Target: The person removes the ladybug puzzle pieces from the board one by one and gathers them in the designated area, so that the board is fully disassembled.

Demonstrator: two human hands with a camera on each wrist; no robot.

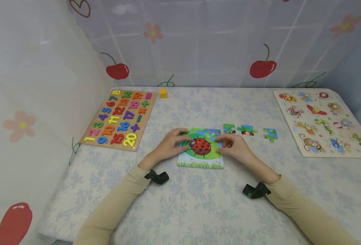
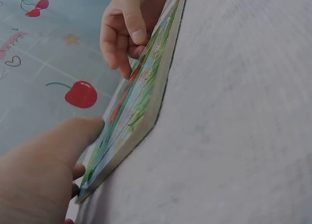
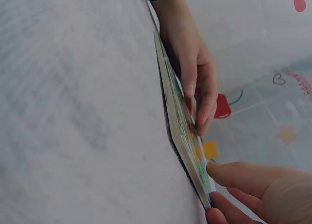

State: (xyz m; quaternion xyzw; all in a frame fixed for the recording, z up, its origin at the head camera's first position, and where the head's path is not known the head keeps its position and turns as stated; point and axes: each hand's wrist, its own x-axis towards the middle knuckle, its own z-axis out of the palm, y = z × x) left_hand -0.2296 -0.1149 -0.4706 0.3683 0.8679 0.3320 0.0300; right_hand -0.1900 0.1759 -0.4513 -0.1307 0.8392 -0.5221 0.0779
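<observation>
A ladybug picture puzzle board point(image 1: 200, 148) lies flat on the table between both hands. My left hand point(image 1: 170, 144) reaches over its left side, fingers loosely bent and the thumb above the picture. At the right edge is my right hand point(image 1: 236, 148), with thumb and index finger by the board's upper right part. In the right wrist view the right thumb point(image 3: 234, 173) meets the board's edge point(image 3: 180, 141); other fingers sit beside it. Three loose jigsaw pieces, a left one point(image 1: 229, 128), a middle one point(image 1: 247, 129) and a right one point(image 1: 270, 134), lie beyond the right hand.
A wooden number board point(image 1: 145, 117) lies at the back left, near a yellow cube point(image 1: 163, 93). An insect picture board point(image 1: 324, 122) is at the right. Curtains point(image 1: 198, 44) printed with cherries stand behind the patterned tablecloth point(image 1: 198, 204).
</observation>
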